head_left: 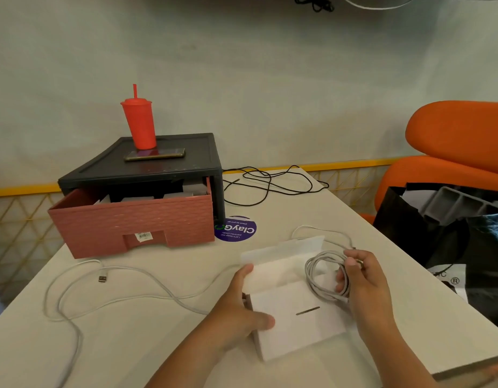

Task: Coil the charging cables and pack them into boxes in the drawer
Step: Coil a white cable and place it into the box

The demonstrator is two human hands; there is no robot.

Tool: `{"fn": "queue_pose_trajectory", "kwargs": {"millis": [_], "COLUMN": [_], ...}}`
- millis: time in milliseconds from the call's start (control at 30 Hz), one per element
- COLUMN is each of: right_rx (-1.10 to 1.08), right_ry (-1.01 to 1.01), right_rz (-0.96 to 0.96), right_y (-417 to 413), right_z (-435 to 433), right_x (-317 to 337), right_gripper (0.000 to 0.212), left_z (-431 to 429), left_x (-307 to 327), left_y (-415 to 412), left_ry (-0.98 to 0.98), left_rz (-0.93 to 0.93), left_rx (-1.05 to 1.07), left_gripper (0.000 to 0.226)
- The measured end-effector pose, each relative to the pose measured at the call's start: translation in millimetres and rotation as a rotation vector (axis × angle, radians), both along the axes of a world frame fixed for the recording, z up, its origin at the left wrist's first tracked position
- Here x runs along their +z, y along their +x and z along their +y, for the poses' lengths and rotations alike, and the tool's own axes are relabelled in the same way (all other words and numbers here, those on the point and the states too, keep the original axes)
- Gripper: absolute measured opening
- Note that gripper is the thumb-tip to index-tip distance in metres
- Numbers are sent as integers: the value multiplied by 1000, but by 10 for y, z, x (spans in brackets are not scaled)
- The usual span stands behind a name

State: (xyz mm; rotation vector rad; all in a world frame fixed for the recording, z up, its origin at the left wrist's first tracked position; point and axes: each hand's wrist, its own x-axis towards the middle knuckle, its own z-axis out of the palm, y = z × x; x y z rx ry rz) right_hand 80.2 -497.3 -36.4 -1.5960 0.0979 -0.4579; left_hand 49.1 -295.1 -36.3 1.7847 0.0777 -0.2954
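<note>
Low in the frame, the left hand [243,315] grips an open white cardboard box [295,317] — the right hand [364,284] pinches a coiled grey cable [324,275] over it. Farther, at centre-left, the pink ribbed drawer [133,222] stands open.

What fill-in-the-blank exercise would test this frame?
1. The right hand holds a ____ grey cable at the box.
2. The left hand grips the box, whose lid stands ____.
3. The cup on the drawer unit is ____.
4. The loose cable right beside the unit is ____.
Missing words: coiled; open; red; black.
</note>
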Motion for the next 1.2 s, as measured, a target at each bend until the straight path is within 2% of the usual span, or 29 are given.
{"fn": "queue_pose_trajectory", "kwargs": {"millis": [100,267,333,433,533,667,800,967,1067,1200], "right_rx": [27,125,214,355,536,694,887,1022,1032,963], "right_ry": [37,-126,-251,-559,-768,-957,-881,-947,-1054,-1269], "right_rz": [-43,-249,-296,-319,-248,-147,12,145,138,-1], "right_y": [-74,-140,-180,-231,-272,-281,-254,-229,-255,-330], "right_z": [119,295,420,615,824,981,965,964,906,842], "right_x": [35,327,438,498,504,472,489,529,626,593], "right_gripper": [11,12,8,9,17,11,18,22,20,33], "left_z": [163,400,456,489,497,542,579,589,602,638], "left_x": [40,99,96,73,75,77,57,49,39,27], "left_y": [-101,-236,-285,-352,-401,-441,-454,-471,-458,-440], "left_ry": [59,177,215,255,267,287,319,303,281,222], "left_rz": [-37,-175,-219,-269,-320,-328,-328,-331,-340,-308], "left_rx": [5,-37,-41,-39,-47,-59,-52,-59,-59,-38], "left_gripper": [103,110,113,112,111,111,111,109,110,108]}}
